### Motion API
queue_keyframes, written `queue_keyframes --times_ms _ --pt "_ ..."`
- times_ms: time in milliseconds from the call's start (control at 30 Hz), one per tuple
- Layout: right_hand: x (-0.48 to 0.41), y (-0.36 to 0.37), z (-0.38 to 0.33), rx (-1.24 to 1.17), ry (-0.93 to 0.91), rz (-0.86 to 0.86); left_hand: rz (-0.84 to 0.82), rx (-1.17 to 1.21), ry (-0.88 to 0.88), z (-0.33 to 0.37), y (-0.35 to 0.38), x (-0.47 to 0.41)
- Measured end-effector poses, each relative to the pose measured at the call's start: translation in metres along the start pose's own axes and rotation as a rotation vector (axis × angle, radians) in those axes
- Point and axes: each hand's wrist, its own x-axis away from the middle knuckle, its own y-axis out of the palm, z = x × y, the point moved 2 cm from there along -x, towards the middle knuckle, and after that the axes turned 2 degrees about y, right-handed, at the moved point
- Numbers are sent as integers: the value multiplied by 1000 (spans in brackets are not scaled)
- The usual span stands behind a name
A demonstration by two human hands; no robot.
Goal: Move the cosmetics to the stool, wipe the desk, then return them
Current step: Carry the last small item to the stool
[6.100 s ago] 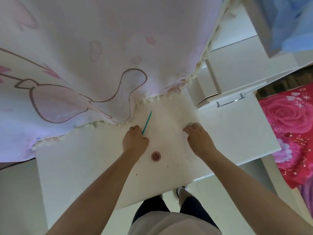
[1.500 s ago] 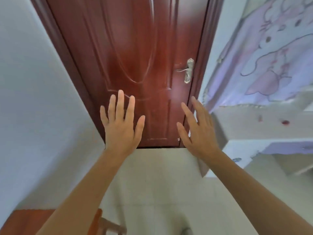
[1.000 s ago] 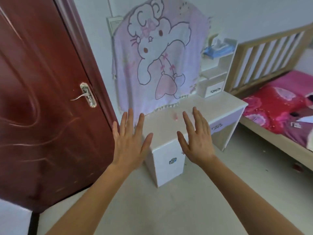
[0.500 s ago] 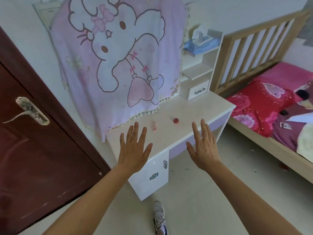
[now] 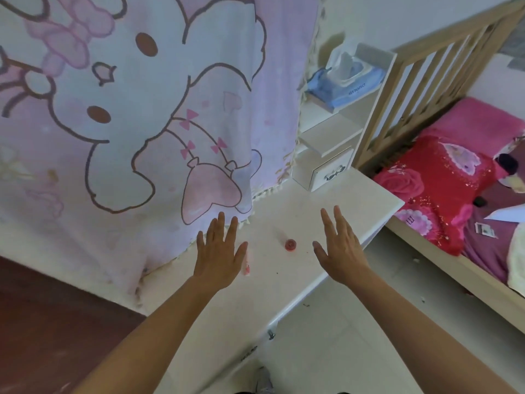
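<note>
White tabletop (image 5: 326,200) fills the middle of my view, and both hands hang over it with nothing in them. My left hand (image 5: 218,251) is flat, palm down, fingers straight and slightly spread, its fingertips close to the fringed hem of the pink cartoon cloth (image 5: 142,109) that hangs down the back of the tabletop. My right hand (image 5: 339,248) is just as slack and spread, near the front edge, which the wrist crosses. I cannot tell if either palm touches the surface.

Two cosmetics lie on the tabletop between the hands. A small round red pot (image 5: 290,244) sits nearer my right hand, apart from it. A thin pink stick (image 5: 246,265) lies just beside my left thumb, its upper part hidden behind that hand. A few dark specks dot the surface near them.

Beyond the pot a stretch of bare white runs up to the little drawer unit (image 5: 329,172) at the back right corner, with a blue tissue pack (image 5: 346,81) on the shelf above it. The tabletop's right corner stands near the bed (image 5: 440,180) with its red floral cover, and the wooden rail (image 5: 420,81) rises just beside the shelves. Pale floor (image 5: 355,322) opens below the front edge, between tabletop and bed. A dark red door (image 5: 42,322) closes off the left
</note>
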Motion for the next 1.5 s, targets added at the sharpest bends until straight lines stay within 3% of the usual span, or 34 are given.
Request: queue_keyframes --times_ms 167,567,867,1067,1233,1367,1500 --pt "-55 38 4 -18 -22 -111 -106 45 -15 -1 33 -41" --pt "-113 159 33 3 -150 -421 -360 148 -343 21 144 -72" --pt "-120 158 35 25 -204 -510 -465 284 -376 23 159 -73" --pt "-142 106 6 -72 -297 -333 -182 241 -365 13 87 -83" --pt "-165 56 -50 -131 -552 -154 116 220 -460 0 4 -66" --pt "-167 40 -115 -245 -819 -131 341 119 -633 -1 -49 -15" --pt "-126 50 -176 -334 -1110 -186 501 52 -925 19 -69 81"
